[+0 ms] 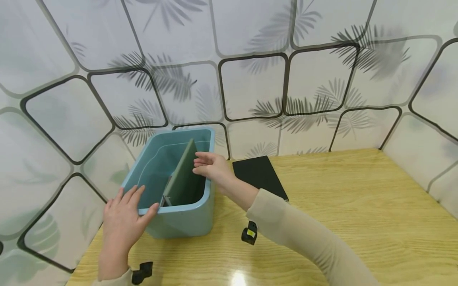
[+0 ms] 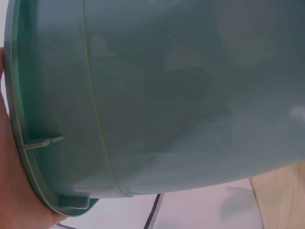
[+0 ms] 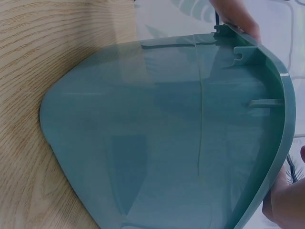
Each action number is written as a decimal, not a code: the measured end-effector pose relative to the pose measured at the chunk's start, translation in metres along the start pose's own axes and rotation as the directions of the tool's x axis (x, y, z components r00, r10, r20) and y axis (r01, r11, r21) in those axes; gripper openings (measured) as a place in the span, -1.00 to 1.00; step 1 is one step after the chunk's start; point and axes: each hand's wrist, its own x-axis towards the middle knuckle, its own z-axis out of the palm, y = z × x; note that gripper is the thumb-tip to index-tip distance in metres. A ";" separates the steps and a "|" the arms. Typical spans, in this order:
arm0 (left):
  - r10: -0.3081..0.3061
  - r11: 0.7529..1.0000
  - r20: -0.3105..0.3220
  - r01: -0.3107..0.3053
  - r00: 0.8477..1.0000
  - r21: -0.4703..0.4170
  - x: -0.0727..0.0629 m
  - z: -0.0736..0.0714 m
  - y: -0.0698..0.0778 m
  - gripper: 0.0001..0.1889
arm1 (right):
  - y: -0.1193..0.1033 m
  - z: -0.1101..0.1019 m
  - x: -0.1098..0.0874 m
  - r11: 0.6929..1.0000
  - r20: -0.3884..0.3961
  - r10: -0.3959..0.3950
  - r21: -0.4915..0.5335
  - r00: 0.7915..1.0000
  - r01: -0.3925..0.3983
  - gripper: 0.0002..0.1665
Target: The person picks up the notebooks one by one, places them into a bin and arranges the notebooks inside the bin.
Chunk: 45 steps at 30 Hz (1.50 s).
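A light blue plastic bin [image 1: 184,223] stands at the left of the table. Inside it leans a flat, dark green book-like item [image 1: 184,172], with a small metallic-looking piece [image 1: 167,200] by its near end. My left hand [image 1: 123,216] lies over the bin's near left rim, fingers spread. Above the right rim, my right hand [image 1: 214,169] has its fingers extended toward the green item; whether they touch it I cannot tell. Both wrist views are mostly filled by the outer wall of the bin [image 2: 190,95], [image 3: 157,95], which hides what lies inside.
A flat black notebook-like object [image 1: 259,174] lies on the wooden table [image 1: 350,206], right of the bin and behind my right forearm. Walls with a leaf and rounded-square pattern [image 1: 250,87] close off the back and both sides.
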 end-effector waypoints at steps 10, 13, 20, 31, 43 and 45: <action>0.002 1.000 -0.009 -0.002 1.000 0.003 0.001 -0.002 0.001 -0.33 | -0.004 0.005 0.002 1.000 0.028 0.011 -0.011 1.000 -0.011 -0.39; 0.002 1.000 -0.013 -0.002 1.000 0.006 0.002 -0.002 0.001 -0.33 | -0.005 0.009 0.003 1.000 0.067 0.003 -0.027 0.998 -0.001 -0.40; 0.003 1.000 -0.009 -0.003 1.000 0.007 0.003 -0.002 0.001 -0.33 | -0.007 0.023 0.004 0.997 0.213 0.001 -0.075 0.977 0.015 -0.44; 0.006 1.000 0.004 -0.006 1.000 0.026 0.004 -0.002 0.000 -0.32 | -0.008 0.039 0.003 0.993 0.322 0.075 -0.105 0.944 -0.043 -0.44; 0.015 0.999 -0.011 -0.015 1.000 0.033 0.003 -0.002 0.001 -0.33 | -0.009 0.037 -0.001 0.960 0.256 0.143 -0.272 0.956 -0.071 -0.45; 0.014 1.000 -0.010 -0.014 1.000 0.028 0.003 -0.002 0.001 -0.34 | -0.011 0.033 -0.002 0.963 0.247 0.146 -0.255 0.958 -0.081 -0.47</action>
